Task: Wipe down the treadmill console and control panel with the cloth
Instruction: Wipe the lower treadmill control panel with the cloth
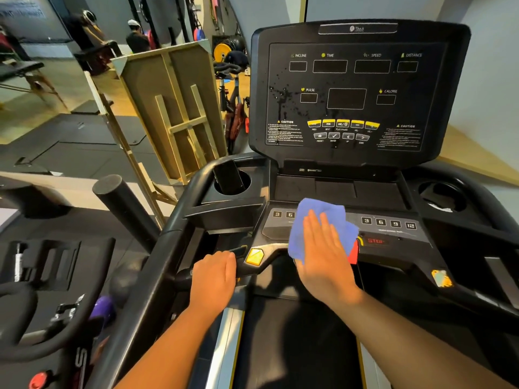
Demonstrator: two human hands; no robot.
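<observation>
A blue cloth (314, 217) lies on the treadmill's lower control panel (393, 228), covering its middle and part of the red stop button. My right hand (325, 251) presses flat on the cloth, fingers together and pointing away from me. My left hand (214, 279) is wrapped around the left handlebar grip (241, 252), just left of a yellow pad. The upright black console (356, 91) stands behind, with wet droplets spattered across its left half.
A dark phone (229, 176) stands in the left cup holder; the right cup holder (442, 196) sits at the far side. A wooden board (171, 108) leans to the left of the treadmill. Other gym machines and people fill the left background.
</observation>
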